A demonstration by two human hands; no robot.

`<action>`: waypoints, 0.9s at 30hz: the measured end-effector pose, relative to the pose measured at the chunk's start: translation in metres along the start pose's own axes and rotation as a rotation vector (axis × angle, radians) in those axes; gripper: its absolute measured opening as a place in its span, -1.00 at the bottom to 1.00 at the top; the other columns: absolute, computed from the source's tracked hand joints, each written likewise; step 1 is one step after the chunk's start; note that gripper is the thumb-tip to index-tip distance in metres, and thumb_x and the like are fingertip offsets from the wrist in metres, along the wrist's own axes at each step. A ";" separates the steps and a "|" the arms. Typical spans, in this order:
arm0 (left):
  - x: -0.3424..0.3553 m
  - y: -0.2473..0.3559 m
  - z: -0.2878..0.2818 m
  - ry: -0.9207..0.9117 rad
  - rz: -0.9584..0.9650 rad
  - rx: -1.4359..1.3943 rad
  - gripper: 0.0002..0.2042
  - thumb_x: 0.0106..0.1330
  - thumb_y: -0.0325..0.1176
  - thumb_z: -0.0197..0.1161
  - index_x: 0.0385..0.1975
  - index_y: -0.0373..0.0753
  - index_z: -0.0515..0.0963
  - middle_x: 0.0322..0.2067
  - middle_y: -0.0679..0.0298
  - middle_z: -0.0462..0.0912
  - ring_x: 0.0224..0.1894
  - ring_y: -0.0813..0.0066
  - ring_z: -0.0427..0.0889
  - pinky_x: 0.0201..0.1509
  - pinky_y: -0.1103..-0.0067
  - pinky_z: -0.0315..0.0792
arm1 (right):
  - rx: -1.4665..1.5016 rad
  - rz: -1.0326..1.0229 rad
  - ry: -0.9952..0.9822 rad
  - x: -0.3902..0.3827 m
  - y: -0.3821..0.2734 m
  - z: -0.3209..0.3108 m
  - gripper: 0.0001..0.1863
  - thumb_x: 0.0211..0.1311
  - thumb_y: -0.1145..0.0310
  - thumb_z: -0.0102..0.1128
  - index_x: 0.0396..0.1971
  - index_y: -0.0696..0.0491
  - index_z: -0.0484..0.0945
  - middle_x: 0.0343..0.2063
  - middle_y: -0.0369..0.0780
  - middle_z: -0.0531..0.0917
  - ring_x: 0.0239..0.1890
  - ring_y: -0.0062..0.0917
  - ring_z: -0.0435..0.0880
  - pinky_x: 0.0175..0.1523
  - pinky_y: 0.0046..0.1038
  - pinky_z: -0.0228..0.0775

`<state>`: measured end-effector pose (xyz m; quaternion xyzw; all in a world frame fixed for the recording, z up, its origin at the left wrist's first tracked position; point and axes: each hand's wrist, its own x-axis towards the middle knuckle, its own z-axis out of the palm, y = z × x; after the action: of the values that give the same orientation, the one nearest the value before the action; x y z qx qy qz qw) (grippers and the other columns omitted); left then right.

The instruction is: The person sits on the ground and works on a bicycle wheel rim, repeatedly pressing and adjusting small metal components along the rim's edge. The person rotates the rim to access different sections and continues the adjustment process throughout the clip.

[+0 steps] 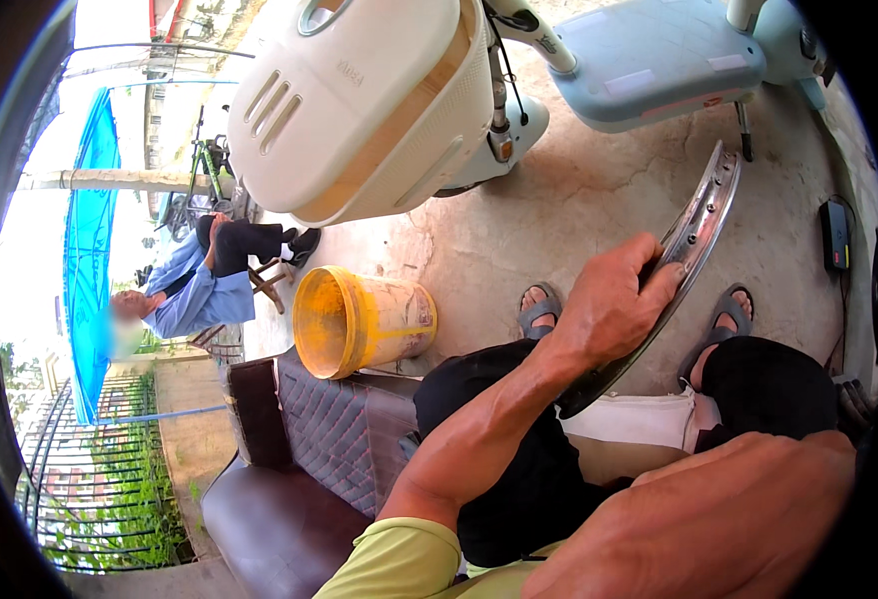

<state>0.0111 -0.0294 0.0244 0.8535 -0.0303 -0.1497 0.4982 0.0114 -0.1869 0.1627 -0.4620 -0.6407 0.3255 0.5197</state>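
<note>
My left hand (pixel 624 299) grips a curved metal wheel rim (pixel 709 205), its fingers wrapped round it; the rim is held tilted over my lap, with small holes along its visible band. Its lower part passes behind my hand and wrist. My right forearm (pixel 719 519) reaches toward the right edge of the picture, and I do not see that hand. A white cloth-like item (pixel 629 417) lies between my legs, below the rim. My sandalled feet (pixel 537 309) stand on the concrete.
A white scooter (pixel 359 110) and light blue scooter (pixel 649 65) stand ahead on concrete (pixel 489 230). A yellow bucket (pixel 399 324) lies left of my feet, beside a brown padded seat (pixel 279 514). Another person (pixel 194 290) sits near a blue umbrella (pixel 89 250). A black charger (pixel 834 235) is right.
</note>
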 end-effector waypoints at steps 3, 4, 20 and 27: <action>-0.001 -0.004 0.000 -0.003 0.003 -0.021 -0.73 0.46 -0.24 0.24 -0.20 -0.38 0.55 -0.42 0.04 0.62 -0.35 0.41 0.54 -0.15 0.43 0.47 | 0.006 -0.009 -0.012 0.007 0.005 -0.002 -0.70 0.35 0.37 0.31 -0.09 0.31 0.66 -0.15 -0.08 0.76 -0.13 -0.41 0.79 0.07 -0.45 0.62; -0.001 -0.004 0.000 -0.006 -0.004 -0.027 -0.73 0.46 -0.23 0.24 -0.19 -0.38 0.55 -0.42 0.04 0.63 -0.35 0.40 0.54 -0.15 0.43 0.47 | 0.008 -0.007 -0.011 0.009 0.006 -0.002 -0.70 0.35 0.36 0.31 -0.09 0.31 0.66 -0.16 -0.08 0.76 -0.13 -0.41 0.79 0.07 -0.45 0.62; 0.001 -0.002 0.005 0.039 0.043 -0.005 -0.71 0.40 -0.22 0.24 -0.23 -0.40 0.55 -0.41 -0.17 0.59 -0.37 -0.07 0.59 -0.21 0.28 0.46 | 0.068 -0.069 -0.096 0.015 0.016 -0.011 -0.68 0.36 0.35 0.33 -0.09 0.32 0.66 -0.16 -0.08 0.77 -0.14 -0.39 0.80 0.07 -0.45 0.63; -0.003 -0.002 0.001 0.035 0.060 -0.019 -0.72 0.42 -0.22 0.27 -0.27 -0.39 0.52 -0.45 -0.10 0.59 -0.40 0.18 0.56 -0.21 0.33 0.46 | 0.054 -0.018 -0.131 0.014 0.003 -0.011 -0.68 0.36 0.35 0.33 -0.08 0.32 0.66 -0.16 -0.07 0.77 -0.14 -0.38 0.80 0.07 -0.45 0.64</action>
<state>0.0076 -0.0284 0.0228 0.8499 -0.0459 -0.1200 0.5110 0.0223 -0.1733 0.1683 -0.4197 -0.6685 0.3675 0.4918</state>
